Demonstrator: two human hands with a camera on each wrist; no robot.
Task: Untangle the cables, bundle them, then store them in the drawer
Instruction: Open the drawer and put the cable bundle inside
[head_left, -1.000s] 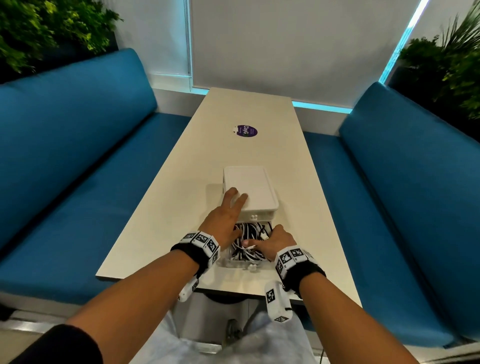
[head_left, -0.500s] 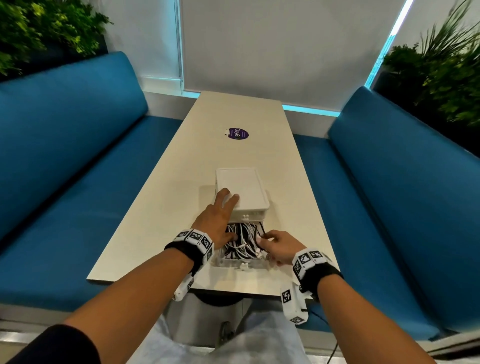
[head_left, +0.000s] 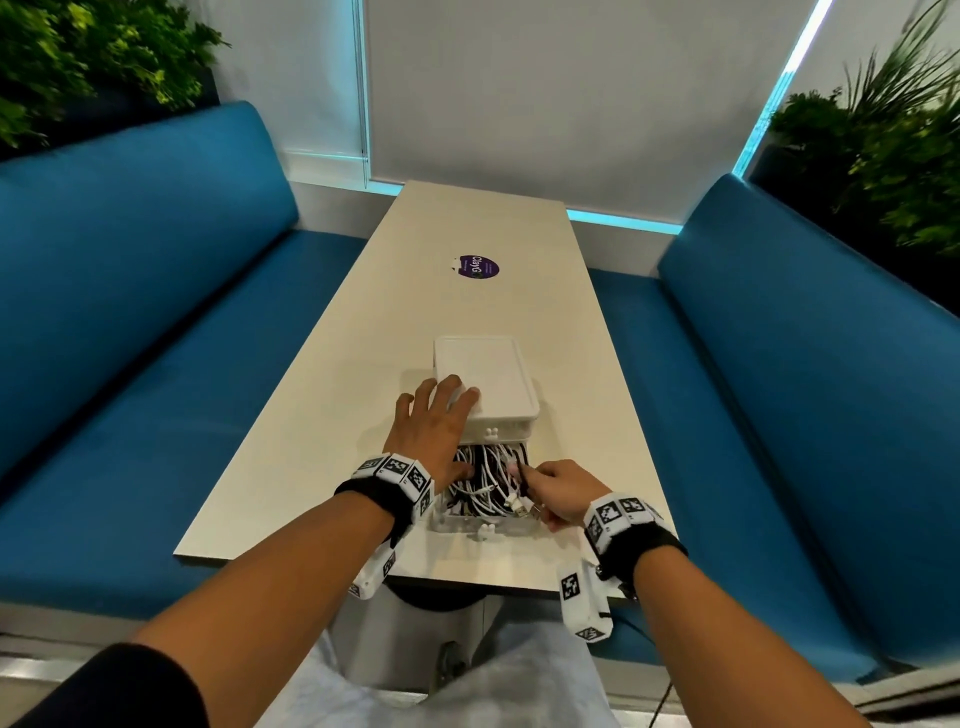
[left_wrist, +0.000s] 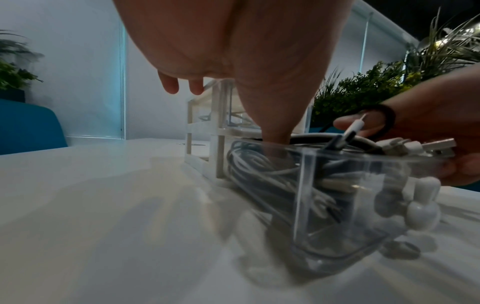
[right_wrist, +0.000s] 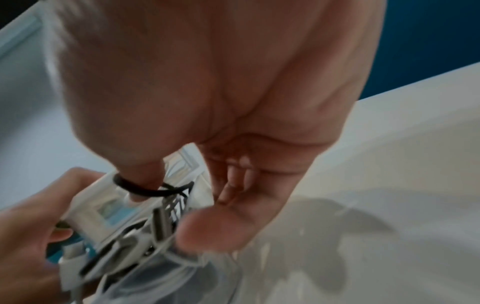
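Observation:
A small drawer unit with a white top (head_left: 485, 376) stands on the table. Its clear bottom drawer (head_left: 483, 526) is pulled out toward me and is full of white and black cables (head_left: 483, 478). My left hand (head_left: 431, 431) lies flat over the unit's near left corner, and its thumb (left_wrist: 275, 127) presses down into the cables. My right hand (head_left: 558, 491) is at the drawer's right side and pinches several cable plugs (right_wrist: 161, 224). A black elastic band (right_wrist: 145, 191) is looped round one of its fingers.
The long beige table (head_left: 467, 234) carries a purple sticker (head_left: 479, 267) beyond the unit. Blue benches (head_left: 156, 312) run along both sides, with plants in the back corners. The drawer's white knobs (left_wrist: 420, 207) point toward the near table edge.
My right hand has moved from over the middle of the drawer to its right side and has lifted cable ends there. The left hand stays on the unit.

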